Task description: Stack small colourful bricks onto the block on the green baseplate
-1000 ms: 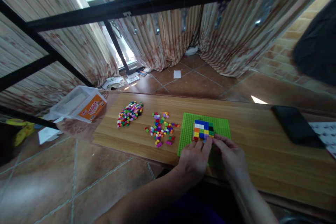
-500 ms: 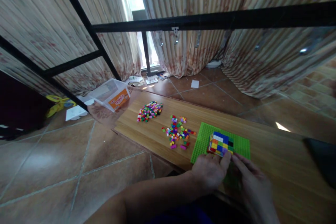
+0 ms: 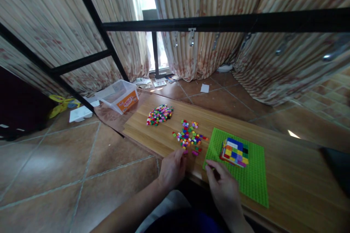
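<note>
A green baseplate [image 3: 254, 182] lies on the wooden table [image 3: 287, 174], bearing a small multicoloured block of bricks [image 3: 234, 151]. My left hand [image 3: 172, 169] rests at the table's near edge, its fingertips touching the nearest loose bricks of a scattered cluster [image 3: 190, 138]; the fingers are curled, and I cannot make out a brick in them. My right hand [image 3: 222, 185] lies at the baseplate's near left corner, fingers bent, a fingertip on the plate's edge. A denser heap of small bricks [image 3: 160, 114] sits farther left.
A clear plastic box with an orange label [image 3: 120, 98] stands at the table's far left end. A black metal frame [image 3: 207, 25] crosses overhead. A dark flat object [image 3: 337, 164] lies at the right edge. Tiled floor and striped curtains lie beyond.
Both hands have left the built block. My left hand moved left to the loose bricks; my right hand drew back to the baseplate's near left corner. The camera view shifted left.
</note>
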`<state>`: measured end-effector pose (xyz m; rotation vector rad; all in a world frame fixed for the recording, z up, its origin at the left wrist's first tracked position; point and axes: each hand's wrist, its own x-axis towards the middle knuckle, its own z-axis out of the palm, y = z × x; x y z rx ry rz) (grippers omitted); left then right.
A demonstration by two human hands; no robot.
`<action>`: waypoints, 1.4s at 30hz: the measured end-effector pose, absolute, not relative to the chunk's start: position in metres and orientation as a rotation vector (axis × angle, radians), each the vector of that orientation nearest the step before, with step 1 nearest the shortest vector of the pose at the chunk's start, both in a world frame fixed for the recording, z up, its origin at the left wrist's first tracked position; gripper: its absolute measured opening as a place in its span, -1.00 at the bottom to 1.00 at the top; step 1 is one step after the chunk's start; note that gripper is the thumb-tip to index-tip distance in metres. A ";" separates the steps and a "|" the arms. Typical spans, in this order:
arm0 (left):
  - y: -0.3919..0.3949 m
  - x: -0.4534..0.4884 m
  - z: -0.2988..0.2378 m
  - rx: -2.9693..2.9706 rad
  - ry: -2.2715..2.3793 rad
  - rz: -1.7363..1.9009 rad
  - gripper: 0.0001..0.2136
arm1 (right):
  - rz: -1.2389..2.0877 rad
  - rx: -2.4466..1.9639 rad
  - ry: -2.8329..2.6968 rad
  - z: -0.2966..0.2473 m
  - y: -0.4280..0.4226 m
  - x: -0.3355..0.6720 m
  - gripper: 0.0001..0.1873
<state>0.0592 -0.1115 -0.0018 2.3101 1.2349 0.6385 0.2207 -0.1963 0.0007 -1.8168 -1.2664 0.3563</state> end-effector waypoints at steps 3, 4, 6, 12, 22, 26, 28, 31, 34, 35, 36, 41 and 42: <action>-0.103 0.052 0.000 2.298 1.299 0.573 -0.81 | 0.261 -1.813 -1.470 -0.005 -0.175 0.209 -0.71; -0.101 0.053 0.001 2.301 1.295 0.561 -0.81 | 0.214 -1.824 -1.514 -0.007 -0.169 0.207 -0.71; -0.100 0.056 0.003 2.305 1.287 0.550 -0.81 | 0.116 -1.868 -1.575 -0.010 -0.159 0.205 -0.71; -0.099 0.061 0.003 2.328 1.355 0.450 -0.83 | 0.024 -1.952 -1.665 -0.016 -0.149 0.202 -0.71; -0.095 0.066 0.007 2.386 1.429 0.292 -0.81 | 0.192 -1.797 -1.427 0.001 -0.191 0.223 -0.75; -0.095 0.068 0.006 2.413 1.430 0.273 -0.80 | 0.066 -1.860 -1.314 0.004 -0.225 0.258 -0.77; -0.095 0.071 0.006 2.425 1.417 0.270 -0.79 | -0.004 -1.911 -1.249 0.006 -0.235 0.276 -0.76; -0.096 0.076 0.005 2.451 1.391 0.271 -0.78 | -0.089 -1.966 -1.198 0.011 -0.240 0.296 -0.72; -0.096 0.080 0.004 2.487 1.344 0.286 -0.77 | -0.146 -1.975 -1.229 0.014 -0.235 0.306 -0.68; -0.096 0.081 0.004 2.496 1.326 0.293 -0.77 | -0.162 -1.972 -1.244 0.014 -0.232 0.307 -0.68; -0.096 0.081 0.003 2.503 1.307 0.299 -0.77 | -0.177 -1.969 -1.256 0.014 -0.229 0.308 -0.67; -0.095 0.082 0.001 2.512 1.257 0.347 -0.76 | -0.208 -1.940 -1.298 0.007 -0.222 0.309 -0.67; -0.095 0.081 0.000 2.511 1.262 0.362 -0.77 | -0.209 -1.937 -1.296 0.006 -0.222 0.310 -0.68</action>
